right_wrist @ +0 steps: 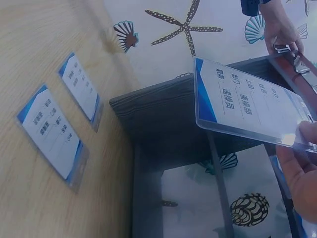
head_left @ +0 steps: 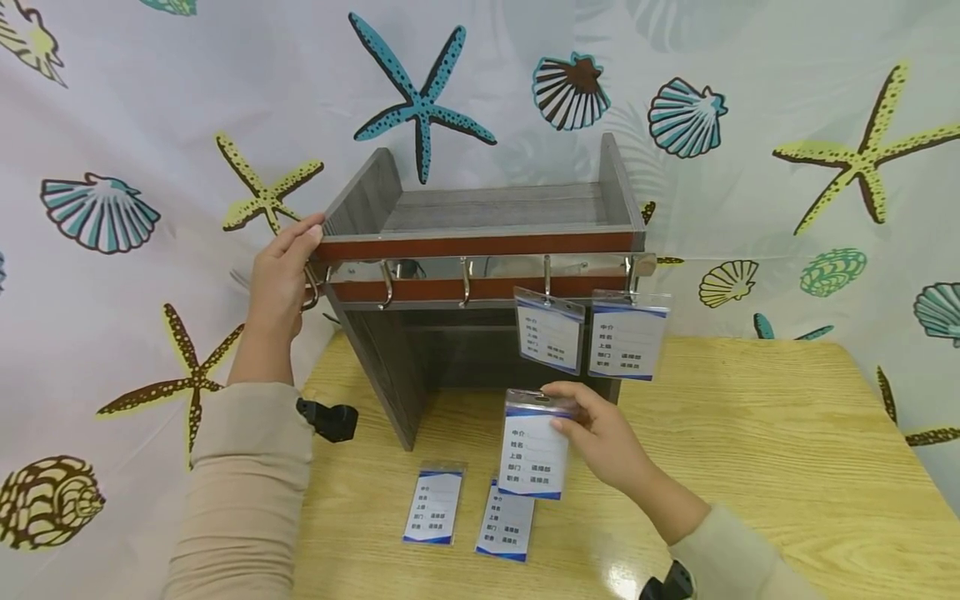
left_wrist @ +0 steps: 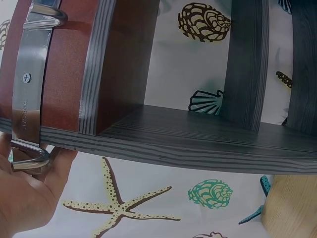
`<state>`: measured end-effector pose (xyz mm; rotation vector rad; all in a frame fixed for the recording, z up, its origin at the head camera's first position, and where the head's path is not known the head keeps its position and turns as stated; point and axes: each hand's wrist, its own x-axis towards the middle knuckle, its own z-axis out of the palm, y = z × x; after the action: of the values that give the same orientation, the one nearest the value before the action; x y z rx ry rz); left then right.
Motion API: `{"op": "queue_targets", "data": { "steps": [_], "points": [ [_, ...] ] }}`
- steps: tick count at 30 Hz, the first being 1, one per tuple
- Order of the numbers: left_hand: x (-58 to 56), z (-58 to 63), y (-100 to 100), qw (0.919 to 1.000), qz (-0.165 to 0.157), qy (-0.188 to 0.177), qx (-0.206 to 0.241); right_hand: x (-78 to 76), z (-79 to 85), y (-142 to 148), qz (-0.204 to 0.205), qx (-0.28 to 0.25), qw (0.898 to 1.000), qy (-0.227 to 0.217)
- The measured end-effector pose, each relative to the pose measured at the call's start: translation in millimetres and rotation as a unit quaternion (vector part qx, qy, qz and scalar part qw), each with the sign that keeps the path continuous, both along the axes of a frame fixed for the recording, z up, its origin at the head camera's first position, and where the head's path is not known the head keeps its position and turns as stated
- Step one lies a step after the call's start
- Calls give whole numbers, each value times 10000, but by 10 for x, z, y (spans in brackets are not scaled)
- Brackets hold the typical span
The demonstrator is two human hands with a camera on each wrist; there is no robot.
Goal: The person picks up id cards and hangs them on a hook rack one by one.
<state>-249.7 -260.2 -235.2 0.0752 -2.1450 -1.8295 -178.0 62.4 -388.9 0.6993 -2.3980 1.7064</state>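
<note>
My right hand (head_left: 603, 437) pinches a clear-sleeved badge card (head_left: 534, 450) by its upper right edge, just below and in front of the hook rail. In the right wrist view the held card (right_wrist: 252, 101) shows its printed face and blue corner. My left hand (head_left: 281, 275) grips the left end of the grey wooden rack (head_left: 487, 244), beside the leftmost metal hook (left_wrist: 29, 156). Two badge cards, one (head_left: 550, 332) tilted and one (head_left: 628, 335) straighter, hang from the two rightmost hooks. Two more cards, one (head_left: 435, 504) left and one (head_left: 504, 525) right, lie on the table.
A metal rail with several hooks (head_left: 465, 283) runs across the rack's front; the hooks left of the hanging cards are bare. The wooden table (head_left: 750, 467) extends to the right. A white cloth (head_left: 480, 50) printed with starfish and shells hangs behind.
</note>
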Motion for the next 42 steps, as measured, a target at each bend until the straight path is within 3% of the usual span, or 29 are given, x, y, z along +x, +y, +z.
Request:
{"op": "queue_targets", "data": {
  "steps": [17, 29, 36, 42],
  "points": [
    [0, -1, 20, 10000, 28, 5, -47, -63, 366, -201, 163, -99, 9992, 341],
    [-1, 2, 12, 9996, 36, 28, 278, -164, 610, -307, 269, -456, 9970, 564],
    [-1, -8, 12, 9994, 20, 73, 325, -229, 715, -372, 130, -509, 9980, 358],
    [-6, -3, 21, 9994, 20, 101, 327, -300, 779, -440, 281, -627, 9972, 310]
  ]
}}
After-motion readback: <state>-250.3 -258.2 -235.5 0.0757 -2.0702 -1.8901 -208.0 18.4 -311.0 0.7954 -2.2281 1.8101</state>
